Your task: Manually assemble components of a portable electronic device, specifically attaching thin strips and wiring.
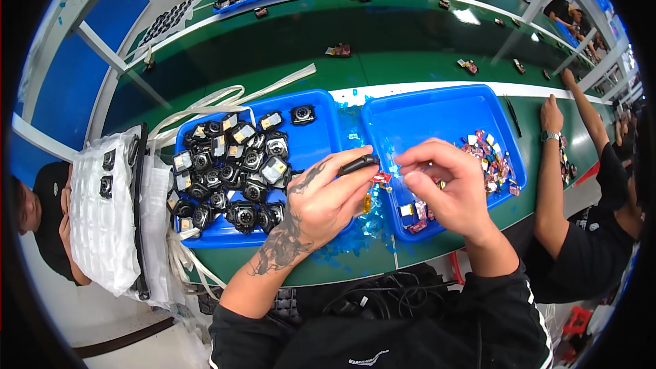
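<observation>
With my left hand [321, 201] clamped on a slim black pen-like tool [357, 164] and my right-hand fingers [418, 164] pinched on a small red-and-yellow part [381, 178] near the worktop's front edge, most of the black camera modules [232, 178] in the left blue plastic tray [318, 133] look still unworked.

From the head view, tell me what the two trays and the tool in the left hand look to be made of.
Both blue trays look like moulded plastic: even colour, rounded rims, a soft sheen. The tool pinched in the left hand looks like matt black plastic or rubber; it is too small to tell which.
</observation>
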Available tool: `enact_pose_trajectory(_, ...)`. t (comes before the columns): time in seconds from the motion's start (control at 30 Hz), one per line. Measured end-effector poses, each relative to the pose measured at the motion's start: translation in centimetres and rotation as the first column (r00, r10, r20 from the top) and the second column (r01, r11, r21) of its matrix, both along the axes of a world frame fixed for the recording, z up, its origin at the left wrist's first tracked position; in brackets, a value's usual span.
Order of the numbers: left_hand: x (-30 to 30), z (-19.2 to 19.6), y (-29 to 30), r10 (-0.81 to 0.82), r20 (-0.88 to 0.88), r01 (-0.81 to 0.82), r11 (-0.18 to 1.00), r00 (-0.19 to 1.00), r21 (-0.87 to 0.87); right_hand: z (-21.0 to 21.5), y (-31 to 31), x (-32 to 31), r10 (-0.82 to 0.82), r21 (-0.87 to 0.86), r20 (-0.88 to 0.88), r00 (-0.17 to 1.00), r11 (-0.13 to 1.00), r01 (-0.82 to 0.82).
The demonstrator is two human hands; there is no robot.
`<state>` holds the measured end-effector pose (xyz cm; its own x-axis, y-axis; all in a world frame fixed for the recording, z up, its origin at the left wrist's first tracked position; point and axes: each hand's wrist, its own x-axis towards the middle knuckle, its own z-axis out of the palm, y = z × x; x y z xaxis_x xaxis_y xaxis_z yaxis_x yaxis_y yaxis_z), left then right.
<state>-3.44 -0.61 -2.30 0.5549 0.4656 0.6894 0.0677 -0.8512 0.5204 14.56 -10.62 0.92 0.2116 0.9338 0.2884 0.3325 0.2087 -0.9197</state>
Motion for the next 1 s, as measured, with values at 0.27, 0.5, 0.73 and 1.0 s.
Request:
enact_pose_trajectory(0.27, -0.1, -0.1, -0.3, 0.01, -0.02, -0.006, 0.983, 1.0, 0.184, -0.7, 0.6, 0.4, 0.131, -0.223, -0.307, 0.943, 0.953, -0.205)
enact_pose_trajectory(0.5, -0.1, -0.2, -0.2, -0.011, -0.062, 0.022, 0.983, 0.998, 0.184, -1.3, 0.9, 0.3, 0.13, -0.211, -0.229, 0.965, 0.961, -0.18)
enact_pose_trajectory(0.73, -0.1, 0.3, -0.7, -0.099, -0.08, 0.082, 0.977, 0.992, -0.197, -1.6, 0.7, 0.8, 0.114, -0.241, -0.29, 0.95, 0.952, -0.187)
enact_pose_trajectory(1.0, 0.0, -0.1, -0.7, -0.212, -0.065, 0.159, 0.873, 0.975, -0.461, -1.6, 0.1, 1.6, 0.222, -0.236, -0.436, 0.872, 0.907, -0.349)
